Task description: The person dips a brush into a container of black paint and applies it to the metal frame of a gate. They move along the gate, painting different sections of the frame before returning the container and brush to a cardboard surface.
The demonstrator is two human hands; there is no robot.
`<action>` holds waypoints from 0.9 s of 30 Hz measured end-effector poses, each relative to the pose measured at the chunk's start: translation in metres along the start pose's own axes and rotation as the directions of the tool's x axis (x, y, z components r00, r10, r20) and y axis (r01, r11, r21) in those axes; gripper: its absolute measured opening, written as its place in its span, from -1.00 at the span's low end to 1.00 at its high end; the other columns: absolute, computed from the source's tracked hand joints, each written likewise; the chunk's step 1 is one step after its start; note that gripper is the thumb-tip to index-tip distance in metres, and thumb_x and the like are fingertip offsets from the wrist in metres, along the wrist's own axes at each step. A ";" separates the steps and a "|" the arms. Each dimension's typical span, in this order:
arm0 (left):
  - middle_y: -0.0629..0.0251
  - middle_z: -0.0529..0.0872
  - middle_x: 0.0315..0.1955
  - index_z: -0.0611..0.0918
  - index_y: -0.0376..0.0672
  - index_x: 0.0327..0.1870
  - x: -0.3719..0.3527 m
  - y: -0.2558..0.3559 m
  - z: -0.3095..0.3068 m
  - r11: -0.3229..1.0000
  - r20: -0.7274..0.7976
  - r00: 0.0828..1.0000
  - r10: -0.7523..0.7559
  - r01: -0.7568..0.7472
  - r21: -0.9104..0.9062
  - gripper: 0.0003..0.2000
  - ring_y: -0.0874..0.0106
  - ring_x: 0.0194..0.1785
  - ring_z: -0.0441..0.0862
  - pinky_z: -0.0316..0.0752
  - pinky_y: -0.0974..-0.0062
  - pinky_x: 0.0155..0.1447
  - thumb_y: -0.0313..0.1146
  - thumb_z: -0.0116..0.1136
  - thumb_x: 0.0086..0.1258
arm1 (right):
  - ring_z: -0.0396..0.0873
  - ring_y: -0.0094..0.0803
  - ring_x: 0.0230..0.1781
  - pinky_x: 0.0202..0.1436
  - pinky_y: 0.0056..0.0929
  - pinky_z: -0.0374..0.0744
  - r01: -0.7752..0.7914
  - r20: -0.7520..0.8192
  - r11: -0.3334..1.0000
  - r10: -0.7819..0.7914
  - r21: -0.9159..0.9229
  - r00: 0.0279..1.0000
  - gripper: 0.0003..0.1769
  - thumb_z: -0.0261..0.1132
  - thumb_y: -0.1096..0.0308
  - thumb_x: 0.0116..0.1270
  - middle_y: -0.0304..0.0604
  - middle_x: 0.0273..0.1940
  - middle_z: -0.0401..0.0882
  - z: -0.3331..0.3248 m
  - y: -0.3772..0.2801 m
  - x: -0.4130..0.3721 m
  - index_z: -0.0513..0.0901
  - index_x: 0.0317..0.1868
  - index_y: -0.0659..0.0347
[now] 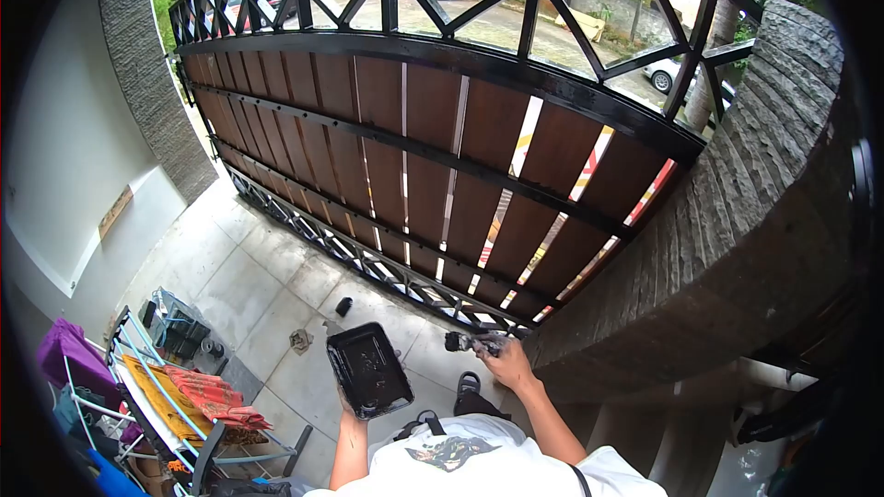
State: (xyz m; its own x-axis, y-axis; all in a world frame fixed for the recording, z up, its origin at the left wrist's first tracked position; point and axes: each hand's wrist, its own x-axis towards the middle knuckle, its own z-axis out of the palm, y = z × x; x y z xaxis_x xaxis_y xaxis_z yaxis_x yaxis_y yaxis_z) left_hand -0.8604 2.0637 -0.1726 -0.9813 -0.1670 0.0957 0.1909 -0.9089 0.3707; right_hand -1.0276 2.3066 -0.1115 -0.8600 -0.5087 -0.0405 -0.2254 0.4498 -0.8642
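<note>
My left hand holds a black tray by its near left edge, its inside coated with wet-looking black paint. In my right hand is a small paint brush or roller with a black head, pointing left. The tool is to the right of the tray, apart from it. Beyond both hands stands a gate with brown slats and a glossy black metal frame. The left fingers are mostly hidden under the tray.
A drying rack with clothes stands at the lower left, near a dark crate. A small black object and a stained lump lie on the tiles. A rough stone wall rises at right.
</note>
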 end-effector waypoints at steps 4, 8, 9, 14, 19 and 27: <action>-0.17 0.31 0.28 0.20 -0.15 0.40 0.026 -0.011 0.008 0.999 -0.047 0.999 -0.019 0.016 -0.047 -0.28 -0.07 0.21 0.45 0.39 -0.19 0.19 0.09 0.03 0.31 | 0.62 0.00 -0.24 -0.09 -0.24 0.54 -0.037 -0.004 0.997 0.037 -0.069 0.999 -0.65 0.26 0.11 0.21 0.11 -0.28 0.66 -0.017 0.017 0.022 0.69 -0.14 0.18; -0.23 0.33 0.25 0.18 -0.22 0.40 0.060 -0.026 0.007 0.997 -0.032 0.999 0.014 -0.012 0.077 -0.12 -0.07 0.21 0.44 0.36 -0.10 0.25 0.26 0.05 0.20 | 0.60 0.04 -0.20 -0.07 -0.21 0.54 -0.005 -0.040 0.991 0.000 -0.133 0.999 -0.63 0.28 0.06 0.19 0.10 -0.27 0.66 -0.032 0.042 0.053 0.70 -0.15 0.16; -0.23 0.33 0.25 0.18 -0.22 0.40 0.070 -0.030 0.009 0.996 -0.027 0.999 0.018 -0.015 0.084 -0.12 -0.07 0.21 0.44 0.36 -0.10 0.25 0.26 0.05 0.20 | 0.60 0.05 -0.19 -0.07 -0.20 0.54 -0.011 -0.026 0.990 0.007 -0.142 1.000 -0.62 0.29 0.06 0.19 0.11 -0.26 0.66 -0.041 0.038 0.060 0.69 -0.14 0.16; -0.15 0.28 0.30 0.20 -0.11 0.41 0.117 -0.051 0.017 0.999 -0.036 0.999 0.015 -0.013 0.038 -0.27 -0.02 0.20 0.46 0.41 -0.16 0.19 0.13 0.01 0.31 | 0.58 0.04 -0.22 -0.09 -0.17 0.52 0.093 -0.089 0.965 -0.118 -0.245 0.989 -0.64 0.24 0.10 0.23 0.11 -0.26 0.65 -0.068 0.062 0.102 0.68 -0.19 0.24; -0.14 0.28 0.30 0.19 -0.11 0.41 0.153 -0.074 0.015 0.999 -0.061 0.998 0.002 0.001 0.052 -0.23 -0.02 0.21 0.45 0.40 -0.16 0.20 0.17 0.01 0.28 | 0.58 0.08 -0.11 -0.02 -0.18 0.54 0.089 -0.065 0.973 -0.105 -0.214 0.992 -0.57 0.29 0.03 0.19 0.16 -0.19 0.63 -0.103 0.057 0.120 0.66 -0.11 0.22; -0.13 0.36 0.25 0.20 -0.17 0.40 0.192 -0.109 -0.006 0.990 -0.111 0.992 0.063 -0.047 0.136 -0.11 -0.02 0.19 0.47 0.43 -0.08 0.20 0.27 0.10 0.15 | 0.59 0.05 -0.13 -0.04 -0.19 0.55 0.155 -0.138 0.949 -0.198 -0.275 0.970 -0.57 0.27 0.00 0.22 0.13 -0.20 0.64 -0.111 0.109 0.139 0.67 -0.13 0.20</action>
State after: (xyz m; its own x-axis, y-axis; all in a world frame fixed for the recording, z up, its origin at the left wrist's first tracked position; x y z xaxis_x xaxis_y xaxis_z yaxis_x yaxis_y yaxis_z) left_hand -1.0698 2.1281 -0.2001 -0.9641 -0.2650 0.0155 0.2387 -0.8398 0.4877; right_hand -1.2227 2.3662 -0.1555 -0.8531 -0.4812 0.2015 -0.4728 0.5500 -0.6885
